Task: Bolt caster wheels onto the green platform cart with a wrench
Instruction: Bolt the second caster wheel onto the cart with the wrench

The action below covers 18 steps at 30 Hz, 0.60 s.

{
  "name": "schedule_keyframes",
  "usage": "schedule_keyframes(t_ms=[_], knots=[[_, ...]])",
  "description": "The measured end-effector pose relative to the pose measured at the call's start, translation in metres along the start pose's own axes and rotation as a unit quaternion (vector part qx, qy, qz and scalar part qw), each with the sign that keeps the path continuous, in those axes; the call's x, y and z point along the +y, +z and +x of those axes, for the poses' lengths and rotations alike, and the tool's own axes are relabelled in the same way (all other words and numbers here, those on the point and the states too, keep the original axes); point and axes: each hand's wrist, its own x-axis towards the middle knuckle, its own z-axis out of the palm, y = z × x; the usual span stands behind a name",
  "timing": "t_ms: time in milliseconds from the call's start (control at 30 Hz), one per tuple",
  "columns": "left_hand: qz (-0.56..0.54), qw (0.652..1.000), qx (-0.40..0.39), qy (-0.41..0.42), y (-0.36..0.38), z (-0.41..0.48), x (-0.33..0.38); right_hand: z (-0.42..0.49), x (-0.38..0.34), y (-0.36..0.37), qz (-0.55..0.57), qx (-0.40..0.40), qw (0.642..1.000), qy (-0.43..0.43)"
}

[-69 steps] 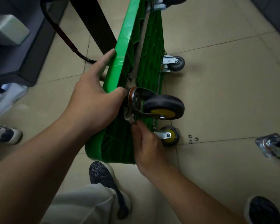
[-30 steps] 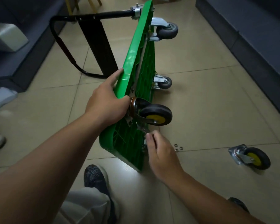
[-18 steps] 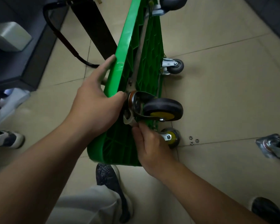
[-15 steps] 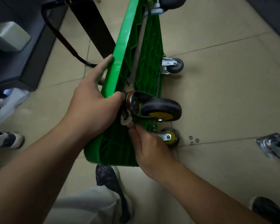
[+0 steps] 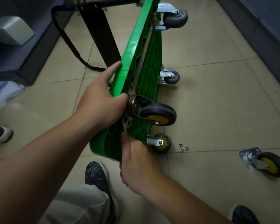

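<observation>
Left hand (image 5: 102, 102) clamped over the top edge of the green plastic platform cart (image 5: 137, 88), which stands tipped on its long side on the beige tiled floor (image 5: 217, 97), ribbed underside turned toward three o'clock. Right hand (image 5: 136, 162) closed around the handle of a slim silver metal wrench (image 5: 125, 125), whose head sits at the mounting plate of the black-tyred, yellow-hubbed caster wheel (image 5: 157, 113) at the near upper corner.

Step in hand, as judged: tightening a bolt on this caster's plate; whether the wrench head is fully seated on a nut cannot be told, since the fingers and the plate hide it. The next move calls for a short swing of the handle while the left hand braces the deck against tipping, then reseating the wrench for another bite.

Appearance of the cart: glossy green deck with honeycomb ribbing, a pale metal rail along the underside, and a folded black tubular handle (image 5: 66, 34) lying toward eleven o'clock. Two grey casters (image 5: 174, 17) occupy the far end; a second yellow-hubbed caster (image 5: 161, 143) sits at the near lower corner.

At four o'clock on the floor lie three small metal washers (image 5: 183, 147) and, beyond them, one loose yellow-hubbed caster (image 5: 265, 164), unmounted.
</observation>
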Motion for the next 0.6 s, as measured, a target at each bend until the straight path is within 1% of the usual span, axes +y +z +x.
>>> schedule_keyframes(t_ms=[67, 133, 233, 300, 467, 533, 567, 600], knots=[[-0.003, 1.000, 0.001, -0.007, 0.000, -0.002, 0.002, -0.006, -0.014, -0.005, 0.061, -0.042, 0.996, 0.051], [-0.006, 1.000, 0.005, -0.010, -0.001, -0.003, 0.003, -0.011, -0.031, -0.012, 0.131, -0.089, 0.981, 0.113], [-0.004, 1.000, 0.008, -0.009, -0.002, -0.006, 0.006, -0.010, -0.059, -0.028, 0.250, -0.132, 0.936, 0.208], [-0.010, 1.000, 0.006, -0.009, -0.002, -0.008, 0.007, -0.007, -0.076, -0.037, 0.300, -0.149, 0.910, 0.246], [-0.024, 1.000, -0.001, -0.011, -0.004, -0.011, 0.006, -0.014, -0.093, -0.034, 0.275, -0.119, 0.916, 0.265], [-0.026, 1.000, -0.005, -0.012, -0.005, -0.011, 0.005, -0.019, -0.090, -0.031, 0.285, -0.104, 0.916, 0.264], [-0.026, 1.000, -0.007, -0.012, -0.005, -0.010, 0.005, -0.021, -0.085, -0.029, 0.285, -0.085, 0.920, 0.254], [-0.027, 1.000, -0.010, -0.013, -0.006, -0.010, 0.005, -0.023, -0.075, -0.025, 0.259, -0.045, 0.938, 0.224]])
